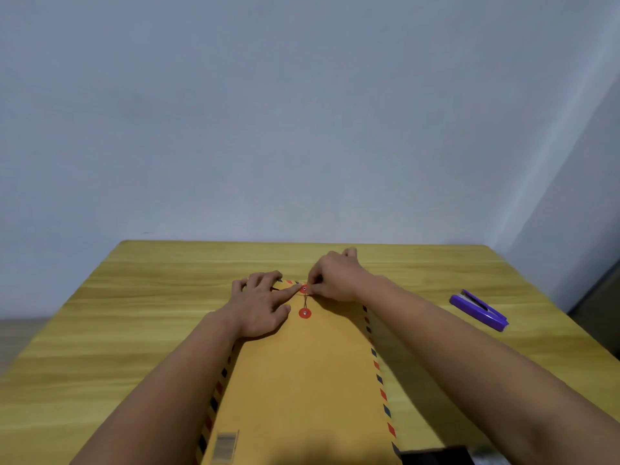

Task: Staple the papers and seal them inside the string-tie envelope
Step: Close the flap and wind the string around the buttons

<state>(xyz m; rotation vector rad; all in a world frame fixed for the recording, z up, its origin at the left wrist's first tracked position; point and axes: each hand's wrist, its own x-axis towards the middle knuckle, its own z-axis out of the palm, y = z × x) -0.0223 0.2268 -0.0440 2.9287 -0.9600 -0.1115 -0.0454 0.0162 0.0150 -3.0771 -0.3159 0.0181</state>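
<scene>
Nearest, the envelope [302, 380] lies closed, papers unseen, presumably inside; right hand [335, 280] fingers pinch the string [305, 302] at the upper button [304, 288], left hand [260, 302] spread flat, winding seemingly unfinished.

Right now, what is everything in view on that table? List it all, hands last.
envelope: one, yellow-brown with red and blue striped edges, lying mid-table, flap end away from the person
discs: two, red, on the envelope near its far end, one beyond the other
string: one, dark, running between the discs
stapler: one, purple, on the table to the right
table: one, light wood
hands: left hand flat on the envelope; right hand pinching the string at the far disc
</scene>
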